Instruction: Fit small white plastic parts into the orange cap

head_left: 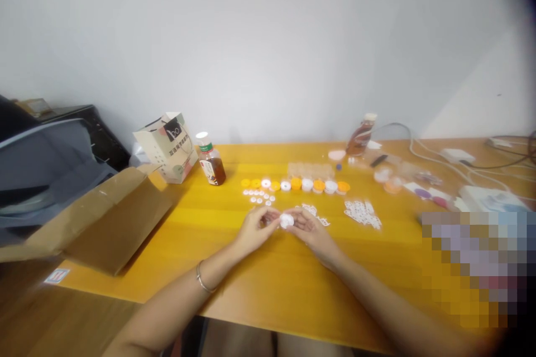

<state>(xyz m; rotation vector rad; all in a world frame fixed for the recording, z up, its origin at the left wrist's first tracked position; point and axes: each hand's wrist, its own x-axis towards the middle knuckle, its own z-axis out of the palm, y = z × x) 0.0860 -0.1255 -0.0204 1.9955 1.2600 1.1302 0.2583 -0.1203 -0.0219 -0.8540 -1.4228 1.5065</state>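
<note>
Yellow-brown wooden bench (259,295) below, the left hand (254,230) and right hand (315,236) pinch a rounded white piece (286,220), probably light, stiff and slippery, best held by its edges; smaller white discs (259,201) lie near.

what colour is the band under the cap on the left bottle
Green; the head view shows it.

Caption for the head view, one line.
Head view: both hands hold a small white piece over a wooden table, below a row of orange and white discs.
</note>
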